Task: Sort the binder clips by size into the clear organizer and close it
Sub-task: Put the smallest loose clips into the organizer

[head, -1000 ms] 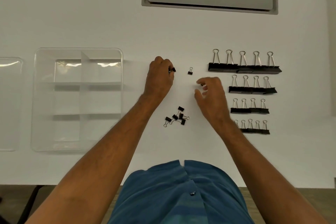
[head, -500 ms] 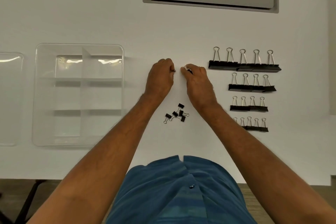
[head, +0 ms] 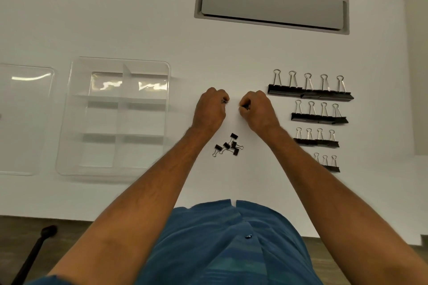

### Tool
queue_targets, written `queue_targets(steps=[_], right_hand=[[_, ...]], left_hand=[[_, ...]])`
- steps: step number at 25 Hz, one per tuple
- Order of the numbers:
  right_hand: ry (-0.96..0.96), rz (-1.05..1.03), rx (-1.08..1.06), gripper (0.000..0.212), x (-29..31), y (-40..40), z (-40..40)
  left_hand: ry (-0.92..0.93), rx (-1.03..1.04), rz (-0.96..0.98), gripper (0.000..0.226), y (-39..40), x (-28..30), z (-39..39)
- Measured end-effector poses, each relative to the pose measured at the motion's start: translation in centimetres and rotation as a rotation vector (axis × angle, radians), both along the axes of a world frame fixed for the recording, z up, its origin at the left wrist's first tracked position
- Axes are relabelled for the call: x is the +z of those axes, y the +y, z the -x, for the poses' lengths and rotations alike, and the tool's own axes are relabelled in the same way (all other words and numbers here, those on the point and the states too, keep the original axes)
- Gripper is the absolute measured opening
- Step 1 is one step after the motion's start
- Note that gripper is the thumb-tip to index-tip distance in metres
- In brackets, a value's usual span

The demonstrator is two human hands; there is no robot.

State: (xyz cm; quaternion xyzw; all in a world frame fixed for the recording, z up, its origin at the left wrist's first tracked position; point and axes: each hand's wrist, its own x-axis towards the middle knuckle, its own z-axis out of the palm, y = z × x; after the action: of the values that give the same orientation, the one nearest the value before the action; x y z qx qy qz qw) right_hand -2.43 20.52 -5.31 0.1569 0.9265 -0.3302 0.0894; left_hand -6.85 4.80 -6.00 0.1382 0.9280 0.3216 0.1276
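Small black clips [head: 228, 145], loosely heaped

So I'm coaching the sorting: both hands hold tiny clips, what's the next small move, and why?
Probably carry the tiny clip in the left hand over to the clear organizer and drop it into one compartment. All its compartments look empty, and the right hand pinches another clip that can follow.

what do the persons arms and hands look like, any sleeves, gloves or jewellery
Both forearms are bare up to the frame edge, with no sleeves reaching them. The left hand and right hand wear no gloves, and no watch or bracelet shows at either wrist. The only clothing in view is a blue striped shirt.
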Motion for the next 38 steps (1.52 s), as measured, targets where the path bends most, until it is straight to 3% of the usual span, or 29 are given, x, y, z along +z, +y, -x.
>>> queue_targets(steps=[6, 13, 17, 22, 28, 34, 38], right_hand=[[-0.005, -0.108, 0.127, 0.018, 0.5, -0.8, -1.0], [-0.086, 0.346, -0.143, 0.016, 1.8, 0.5, -1.7], [-0.120, 0.481, -0.176, 0.021, 3.3, -0.2, -1.5], [-0.061, 0.505, -0.058, 0.009, 5.1, -3.7, 1.0], [0.086, 0.379, 0.123, 0.010, 8.4, -9.3, 4.4], [0.139, 0.201, 0.241, 0.013, 9.1, -13.8, 6.2], [0.188, 0.058, 0.304, 0.018, 8.5, -15.7, 8.2]], left_hand=[[-0.014, 0.056, 0.028, 0.022, -0.4, 0.5, -2.8], [-0.213, 0.165, -0.060, 0.017, -1.3, 2.7, -4.1], [-0.113, 0.211, -0.104, 0.015, -2.7, 5.8, -5.0], [0.061, 0.331, -0.158, 0.015, -7.7, 9.1, -4.4], [0.126, 0.359, -0.022, 0.015, -14.9, 9.4, 2.2], [0.115, 0.133, 0.440, 0.019, -16.2, 7.2, 7.3], [0.150, 0.033, 0.502, 0.020, -16.7, 5.6, 8.2]])
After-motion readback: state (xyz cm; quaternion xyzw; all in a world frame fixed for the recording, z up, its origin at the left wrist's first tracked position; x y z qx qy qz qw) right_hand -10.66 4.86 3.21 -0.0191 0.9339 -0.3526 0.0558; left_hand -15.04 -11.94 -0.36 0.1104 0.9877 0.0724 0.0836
